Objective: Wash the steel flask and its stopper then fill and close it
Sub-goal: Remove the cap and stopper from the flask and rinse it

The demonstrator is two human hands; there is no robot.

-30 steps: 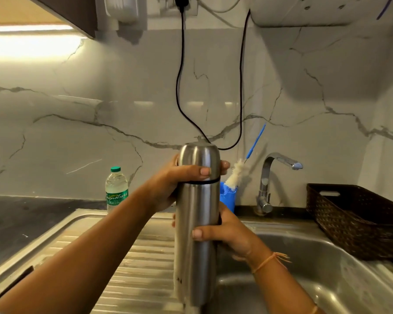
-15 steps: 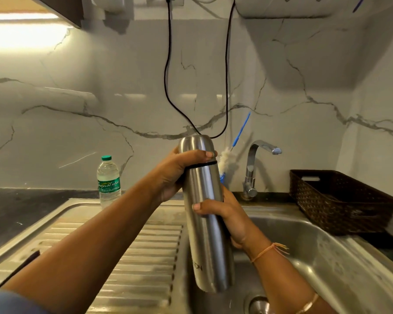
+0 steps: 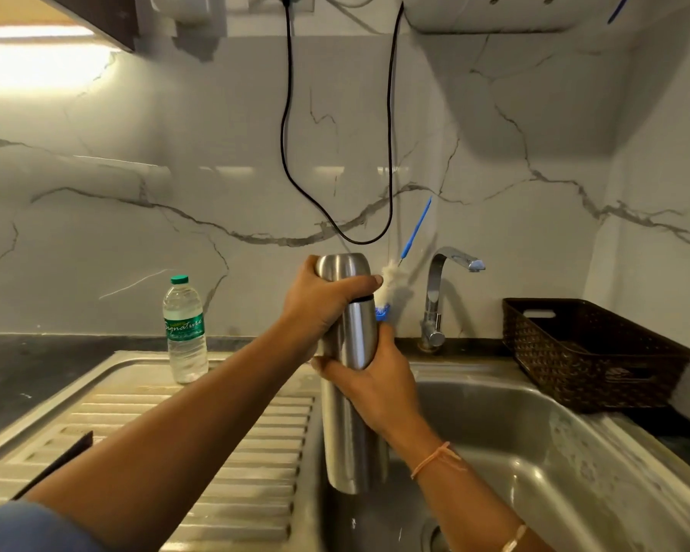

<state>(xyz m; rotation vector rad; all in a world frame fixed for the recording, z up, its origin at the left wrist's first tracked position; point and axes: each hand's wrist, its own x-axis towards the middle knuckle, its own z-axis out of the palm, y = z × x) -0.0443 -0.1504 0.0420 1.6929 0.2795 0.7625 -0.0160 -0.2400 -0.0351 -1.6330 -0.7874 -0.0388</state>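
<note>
- Bright, warm glow from a strip light [image 3: 32, 33] under the cupboard [image 3: 96, 13], top left (blown out to white).
- Pale streaks of glare on the marble wall [image 3: 216, 113] and down the flask [image 3: 347, 444].
- Broad soft shadow below the white box [image 3: 486, 13], upper right.
- Bent lines near the edges; slightly soft throughout.

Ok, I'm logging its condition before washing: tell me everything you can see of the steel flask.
The steel flask is a tall, slim cylinder of brushed silvery metal, with a domed cap above a dark ring. Cap on and nearly upright, it hangs over the sink basin, base apparently touching nothing. The left hand grips the cap; the right hand grips the body below the ring.
</note>
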